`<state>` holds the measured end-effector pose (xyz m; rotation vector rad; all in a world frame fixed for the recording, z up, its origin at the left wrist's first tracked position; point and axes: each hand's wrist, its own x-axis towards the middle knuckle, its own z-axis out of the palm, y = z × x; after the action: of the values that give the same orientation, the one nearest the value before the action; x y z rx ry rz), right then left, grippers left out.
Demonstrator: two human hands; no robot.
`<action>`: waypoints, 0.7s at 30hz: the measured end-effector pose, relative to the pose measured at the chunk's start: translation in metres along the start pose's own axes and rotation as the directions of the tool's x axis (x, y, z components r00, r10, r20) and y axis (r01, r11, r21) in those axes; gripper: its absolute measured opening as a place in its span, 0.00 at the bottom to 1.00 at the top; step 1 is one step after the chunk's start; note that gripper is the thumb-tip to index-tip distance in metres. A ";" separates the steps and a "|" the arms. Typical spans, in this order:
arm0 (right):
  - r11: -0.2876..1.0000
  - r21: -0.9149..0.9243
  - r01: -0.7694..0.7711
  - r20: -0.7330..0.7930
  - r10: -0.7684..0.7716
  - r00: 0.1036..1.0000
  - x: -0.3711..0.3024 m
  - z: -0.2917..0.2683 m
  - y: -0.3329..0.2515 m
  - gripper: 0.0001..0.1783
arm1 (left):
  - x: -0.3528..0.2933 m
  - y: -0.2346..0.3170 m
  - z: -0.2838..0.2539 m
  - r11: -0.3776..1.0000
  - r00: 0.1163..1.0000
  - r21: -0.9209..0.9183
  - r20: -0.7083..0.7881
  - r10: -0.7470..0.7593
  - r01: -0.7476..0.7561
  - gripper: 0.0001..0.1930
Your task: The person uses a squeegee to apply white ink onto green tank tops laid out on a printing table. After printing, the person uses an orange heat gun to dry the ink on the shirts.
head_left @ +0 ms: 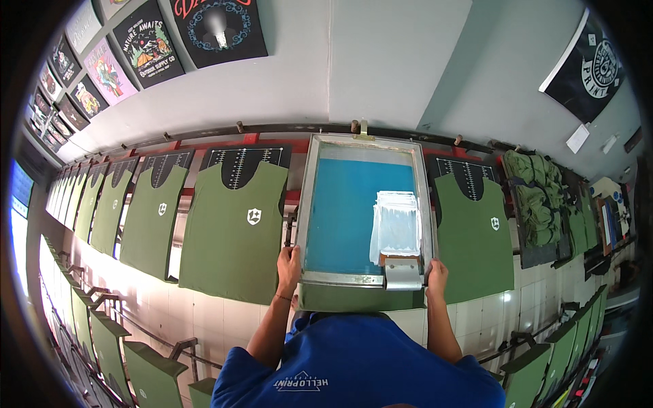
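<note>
A screen-printing frame (pixel 311 197) with metal sides and blue mesh (pixel 347 224) lies in front of me, over a green shirt (pixel 340 298) whose lower edge shows beneath it. White ink (pixel 396 221) covers a patch on the mesh's right half. A squeegee (pixel 403 273) with a metal handle rests at the near right corner, its handle lying over the frame's edge. My left hand (pixel 288 270) is closed on the frame's left side near the front corner. Opposite it, my right hand (pixel 437 277) grips the right side. My left fingertips are partly hidden.
Green shirts with small white shield prints lie on boards left (pixel 231 231) and right (pixel 474 238) of the frame. Bundled green cloth (pixel 535 197) is farther right. A dark rail (pixel 272 128) runs along the wall. Another row of shirts (pixel 155 374) stands behind me, beyond the tiled floor.
</note>
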<state>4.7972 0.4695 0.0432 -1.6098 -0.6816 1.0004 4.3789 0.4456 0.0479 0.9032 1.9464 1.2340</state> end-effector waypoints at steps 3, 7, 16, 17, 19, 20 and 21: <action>1.000 -0.011 -0.006 -0.047 0.006 0.999 0.024 -0.004 0.001 0.11 | 0.005 0.001 0.018 0.998 0.999 0.056 -0.012 0.035 -0.034 0.21; 0.999 -0.018 -0.041 0.014 0.041 0.999 0.042 -0.001 -0.004 0.14 | 0.009 0.003 0.028 0.994 0.999 0.107 -0.048 -0.002 0.007 0.22; 0.996 -0.056 -0.066 0.038 0.069 0.997 0.056 0.000 -0.007 0.18 | 0.010 0.017 0.033 0.991 0.999 0.125 0.005 -0.053 0.052 0.23; 0.997 -0.051 -0.060 0.038 0.062 0.997 0.057 0.002 -0.007 0.18 | 0.011 0.016 0.032 0.992 1.000 0.127 0.001 -0.028 0.027 0.23; 0.998 -0.003 -0.065 0.005 0.065 0.998 0.056 0.005 -0.006 0.15 | 0.012 0.014 0.031 0.991 1.000 0.131 -0.005 0.024 -0.023 0.22; 0.998 0.023 -0.067 -0.007 0.067 0.998 0.053 0.009 -0.008 0.14 | 0.014 0.008 0.029 0.989 0.999 0.140 -0.009 0.040 -0.039 0.22; 0.995 0.049 -0.089 -0.007 0.089 0.996 0.051 0.013 -0.012 0.14 | 0.017 0.002 0.028 0.987 0.998 0.148 -0.011 0.056 -0.054 0.21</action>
<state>4.8112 0.5214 0.0400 -1.6127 -0.5794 1.0660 4.3927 0.4738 0.0377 1.0312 2.0591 1.1421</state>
